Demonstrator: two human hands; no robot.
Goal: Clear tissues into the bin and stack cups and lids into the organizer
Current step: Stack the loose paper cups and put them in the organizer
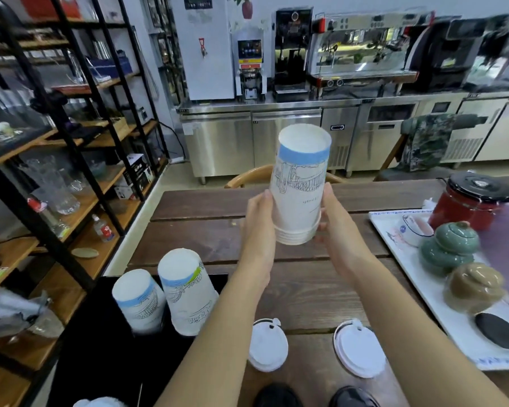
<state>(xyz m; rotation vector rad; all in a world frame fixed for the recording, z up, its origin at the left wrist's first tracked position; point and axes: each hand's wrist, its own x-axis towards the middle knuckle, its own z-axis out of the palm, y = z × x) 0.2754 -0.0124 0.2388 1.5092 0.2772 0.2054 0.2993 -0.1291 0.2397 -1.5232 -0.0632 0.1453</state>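
A stack of white paper cups (300, 183) with a blue band and line drawing is held upside down above the wooden table (206, 239). My left hand (259, 230) grips its left side and my right hand (332, 230) its right side. Two more upturned cup stacks (138, 301) (185, 292) stand in the black organizer (106, 356) at the table's near left. Two piles of white lids (266, 345) (359, 348) lie on the table near me. Two black lids (276, 395) (353, 396) show at the bottom edge.
A white tray (423, 289) on the right carries a red pot, a small white cup, green and brown lidded jars and a black coaster. Black metal shelving (56, 142) with glassware stands at left. A wooden chair back (247, 174) is beyond the table, steel counters behind.
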